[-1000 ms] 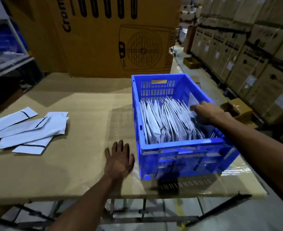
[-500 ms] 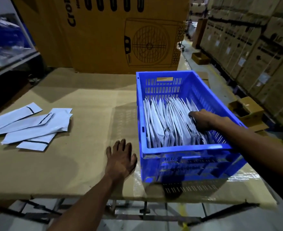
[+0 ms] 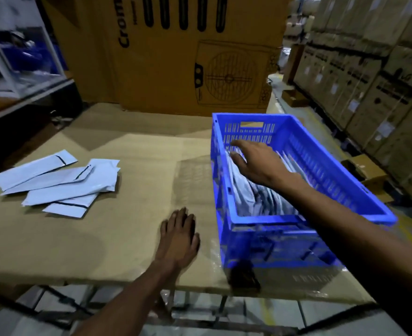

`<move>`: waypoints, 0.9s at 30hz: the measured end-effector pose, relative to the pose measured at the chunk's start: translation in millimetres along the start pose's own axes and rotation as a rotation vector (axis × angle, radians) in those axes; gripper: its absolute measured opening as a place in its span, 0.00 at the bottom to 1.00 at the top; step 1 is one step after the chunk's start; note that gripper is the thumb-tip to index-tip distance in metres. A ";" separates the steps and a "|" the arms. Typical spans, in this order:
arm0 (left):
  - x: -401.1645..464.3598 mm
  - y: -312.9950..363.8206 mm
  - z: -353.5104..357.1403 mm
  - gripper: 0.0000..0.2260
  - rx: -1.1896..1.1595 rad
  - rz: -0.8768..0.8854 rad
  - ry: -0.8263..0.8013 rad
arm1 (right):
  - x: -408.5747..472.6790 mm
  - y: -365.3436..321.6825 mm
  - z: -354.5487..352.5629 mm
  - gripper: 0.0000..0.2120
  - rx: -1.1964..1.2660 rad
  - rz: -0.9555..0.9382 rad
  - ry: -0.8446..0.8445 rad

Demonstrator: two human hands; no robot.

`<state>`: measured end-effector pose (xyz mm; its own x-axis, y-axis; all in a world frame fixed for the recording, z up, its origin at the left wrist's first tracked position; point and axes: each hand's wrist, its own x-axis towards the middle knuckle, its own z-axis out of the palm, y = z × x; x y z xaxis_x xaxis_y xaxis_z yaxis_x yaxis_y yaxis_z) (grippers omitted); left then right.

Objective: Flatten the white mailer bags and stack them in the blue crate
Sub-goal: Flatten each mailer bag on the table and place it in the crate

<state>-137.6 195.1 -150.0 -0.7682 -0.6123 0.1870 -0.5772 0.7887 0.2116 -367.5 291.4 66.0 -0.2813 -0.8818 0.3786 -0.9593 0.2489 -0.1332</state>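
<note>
The big brown box (image 3: pixel 175 57) past my hands has black letters that read "Crom" before the top edge cuts them off. It also has a drawing of a round fan. The boxes (image 3: pixel 369 81) stacked far off to the right of my right grip have dark marks, but they are too blurry to read.

My right grip (image 3: pixel 255 163) is over the blue crate (image 3: pixel 272 219). The fingers are spread out and nearly straight, and it holds nothing. I cannot tell if the fingertips touch the bags under it. The crate is hard plastic with rows of thin slots in its walls and a handle hole in the far wall. Inside it, white bags (image 3: pixel 251 197) stand on edge, packed side by side, right under my right grip.

My left grip (image 3: pixel 179 236) lies flat on the surface (image 3: pixel 79 238), fingers straight, holding nothing. It is just left of the crate. The surface is brown cardboard, smooth and dull, with shiny clear tape near the crate.

Far to the left of my left grip, more bags (image 3: pixel 62 183) lie flat in a loose pile. They are long, thin and smooth, with a dark line near one end.
</note>
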 end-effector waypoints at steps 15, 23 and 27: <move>-27.5 -190.3 -48.6 0.29 0.115 -0.207 0.029 | 64.7 -211.3 140.3 0.20 0.110 -0.132 -0.284; -19.0 -262.8 -55.6 0.31 0.160 -0.261 0.076 | 32.2 -241.4 242.8 0.38 0.034 -0.154 -0.512; -8.5 -273.4 -53.5 0.32 0.151 -0.364 0.059 | 31.9 -254.2 269.2 0.42 0.034 -0.055 -0.584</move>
<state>41.6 -18.3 -158.1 -0.4912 -0.8519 0.1819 -0.8463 0.5161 0.1318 -126.4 92.2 -134.6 -0.1622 -0.9702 -0.1801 -0.9683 0.1917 -0.1601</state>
